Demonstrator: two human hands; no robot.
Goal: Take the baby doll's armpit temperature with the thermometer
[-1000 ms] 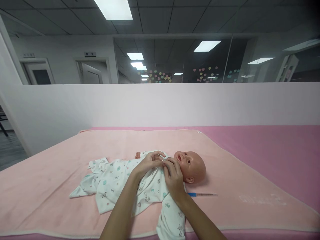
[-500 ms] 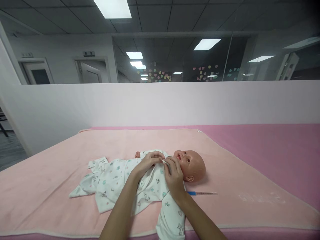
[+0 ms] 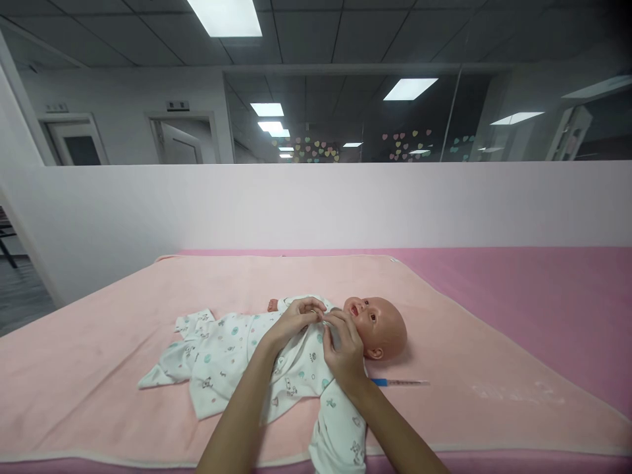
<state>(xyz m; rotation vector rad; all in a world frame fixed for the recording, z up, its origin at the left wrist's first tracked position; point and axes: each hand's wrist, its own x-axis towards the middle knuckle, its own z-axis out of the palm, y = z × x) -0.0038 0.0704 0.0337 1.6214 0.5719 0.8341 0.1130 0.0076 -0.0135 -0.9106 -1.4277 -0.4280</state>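
A baby doll (image 3: 378, 326) lies on its back on a pale pink blanket (image 3: 123, 309), head to the right. It wears a white printed romper (image 3: 224, 359). My left hand (image 3: 292, 322) pinches the romper's collar at the doll's chest. My right hand (image 3: 344, 350) pinches the same collar just below the doll's chin, fingers closed on the fabric. The two hands almost touch each other.
A thin stick with a blue end (image 3: 399, 382) lies on the blanket just below the doll's head. The blanket covers a darker pink surface (image 3: 543, 296). A white partition wall (image 3: 316, 204) stands behind, with glass above it.
Both hands stay at the collar; the fingers shift slightly. The doll and the romper have not moved.
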